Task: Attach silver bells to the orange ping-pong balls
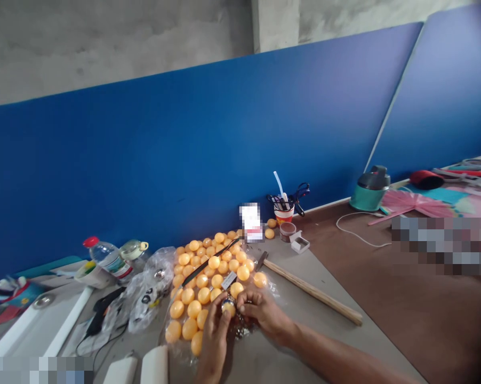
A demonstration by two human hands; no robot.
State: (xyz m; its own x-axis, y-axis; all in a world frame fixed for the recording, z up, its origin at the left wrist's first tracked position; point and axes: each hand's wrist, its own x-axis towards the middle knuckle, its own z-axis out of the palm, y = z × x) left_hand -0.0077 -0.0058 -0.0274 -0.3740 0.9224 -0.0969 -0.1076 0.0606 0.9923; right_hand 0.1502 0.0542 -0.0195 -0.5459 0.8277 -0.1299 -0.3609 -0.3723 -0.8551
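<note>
Both my hands meet low in the middle of the view, over a clear plastic bag (184,341) of several orange balls (202,277). My left hand (213,341) and my right hand (262,314) pinch one small ball-like piece (228,306) between their fingertips; it looks orange with a dark and metallic part. A dark cluster of small parts lies just under my fingers, too blurred to name.
A hammer with a long wooden handle (312,292) lies right of the balls. A black glue gun (102,309), a water bottle (108,258), crumpled plastic bags (148,288), a red cup of scissors and pens (284,210) and a teal container (369,189) stand before the blue partition (184,160).
</note>
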